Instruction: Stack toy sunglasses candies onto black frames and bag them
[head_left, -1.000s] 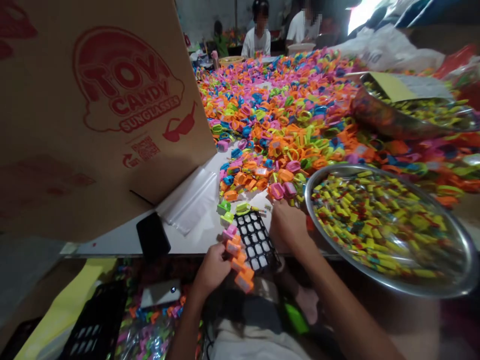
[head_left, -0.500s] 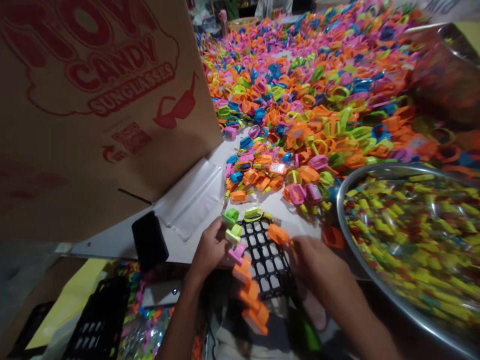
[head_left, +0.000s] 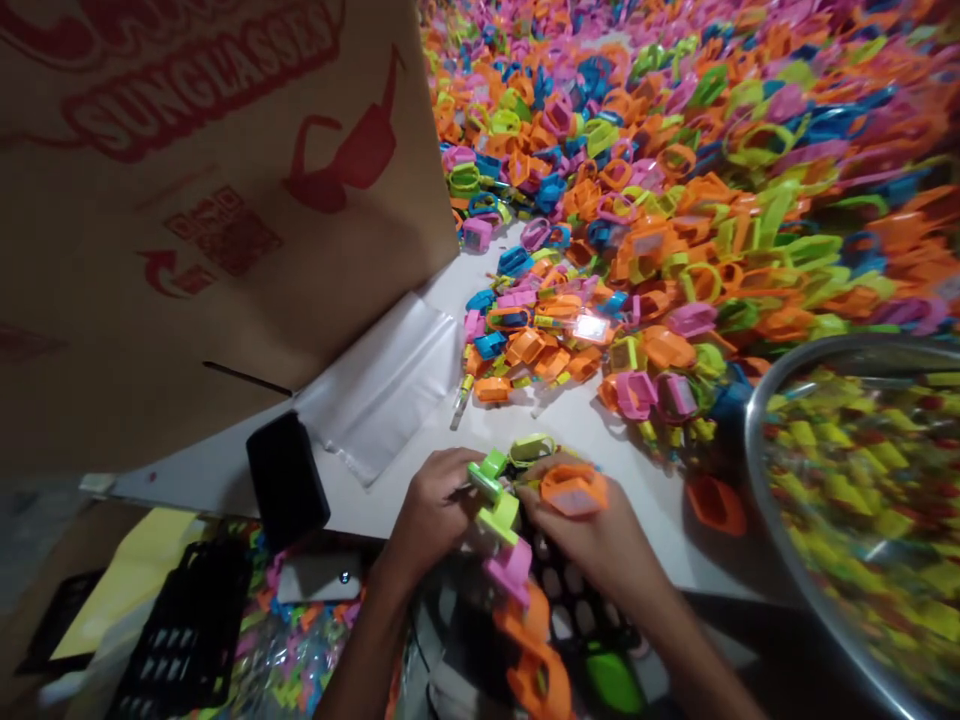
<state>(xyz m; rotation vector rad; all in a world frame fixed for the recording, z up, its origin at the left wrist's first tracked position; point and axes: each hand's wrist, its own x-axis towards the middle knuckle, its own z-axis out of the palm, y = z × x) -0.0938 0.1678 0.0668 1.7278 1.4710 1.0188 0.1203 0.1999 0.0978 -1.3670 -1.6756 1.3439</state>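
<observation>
The left hand (head_left: 431, 515) has its grip on a row of clipped toy pieces (head_left: 510, 560). The right hand (head_left: 600, 540) grips an orange piece (head_left: 574, 490). Beside them on the bench (head_left: 600, 440), a steel bowl (head_left: 757, 440) holds yellow-wrapped candies (head_left: 862, 470).

Cardboard box (head_left: 187, 200), upper left of frame: red print reads "SUNGLASSES" in an outlined banner at the top edge, w/ red sunglasses drawing to its right. Below it, left-center of frame, a red QR code & curved arrow, too blurred to decode. No other legible text, nos. or brands anywhere else in frame.
</observation>
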